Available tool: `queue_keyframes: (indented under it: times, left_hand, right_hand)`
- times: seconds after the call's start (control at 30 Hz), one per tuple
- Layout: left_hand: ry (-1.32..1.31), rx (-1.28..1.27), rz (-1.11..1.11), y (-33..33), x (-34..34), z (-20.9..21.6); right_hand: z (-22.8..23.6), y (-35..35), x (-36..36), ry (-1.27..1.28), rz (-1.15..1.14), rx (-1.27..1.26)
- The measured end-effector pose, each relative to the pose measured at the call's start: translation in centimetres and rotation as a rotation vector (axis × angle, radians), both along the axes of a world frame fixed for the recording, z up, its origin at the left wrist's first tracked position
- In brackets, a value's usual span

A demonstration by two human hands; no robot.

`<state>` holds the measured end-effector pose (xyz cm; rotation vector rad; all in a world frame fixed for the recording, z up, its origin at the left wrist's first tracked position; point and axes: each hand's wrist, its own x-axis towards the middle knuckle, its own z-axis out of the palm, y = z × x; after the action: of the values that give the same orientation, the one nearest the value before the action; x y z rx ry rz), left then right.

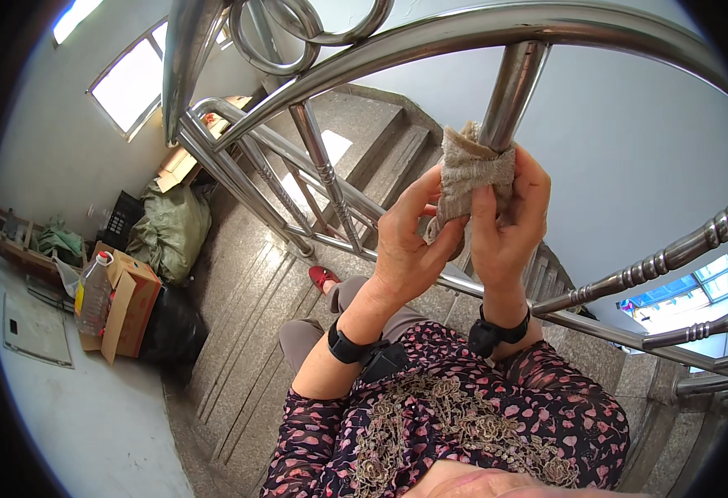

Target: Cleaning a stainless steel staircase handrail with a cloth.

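Observation:
A beige-grey cleaning cloth (pixel 473 178) is wrapped around an upright metal baluster (pixel 513 91) of the stair railing. On its left side, my left hand (pixel 409 236) pinches the cloth between thumb and fingers. My right hand (pixel 509 224) grips it from the right, with the thumb pressed on its front and the fingers curled behind. The cloth is bunched, and a folded edge sticks up at its top. Part of the baluster below is hidden by the cloth and my hands.
A curved handrail (pixel 463 25) runs above, and a twisted baluster (pixel 654 249) slants at the right. Stone steps (pixel 380 158) lie beyond the railing. At the left are a cardboard box (pixel 131 307), a plastic bottle (pixel 94 295), a green sack (pixel 173 228) and a black bag (pixel 173 332).

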<state>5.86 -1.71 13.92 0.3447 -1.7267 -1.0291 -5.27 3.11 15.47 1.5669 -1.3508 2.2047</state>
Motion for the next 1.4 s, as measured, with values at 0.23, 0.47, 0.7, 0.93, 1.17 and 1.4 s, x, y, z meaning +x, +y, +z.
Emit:
queue_keyframes:
  times: [0.23,0.47,0.7,0.93,1.17,1.4]
  left_hand:
    - [-0.010,-0.006,0.060,0.4,0.9,0.3]
    - [-0.005,-0.153,-0.040,0.5,1.7,2.2]
    - [0.151,0.005,-0.082,-0.1,1.0,4.2]
    - [0.141,0.005,0.063,0.2,0.9,4.1]
    - [0.225,0.021,0.104,-0.2,1.6,3.5]
    - [0.259,0.024,0.095,0.1,1.6,3.1]
  right_hand:
    - [-0.5,0.3,0.3,-0.018,0.032,0.053]
    - [-0.4,0.5,0.4,0.028,0.019,0.055]
    - [-0.1,1.1,0.5,0.069,-0.055,0.044]
    - [-0.7,1.0,0.3,0.124,-0.121,0.018]
    - [-2.3,1.5,-0.3,0.087,-0.117,0.047]
    - [-3.1,2.2,-0.7,0.109,-0.167,0.007]
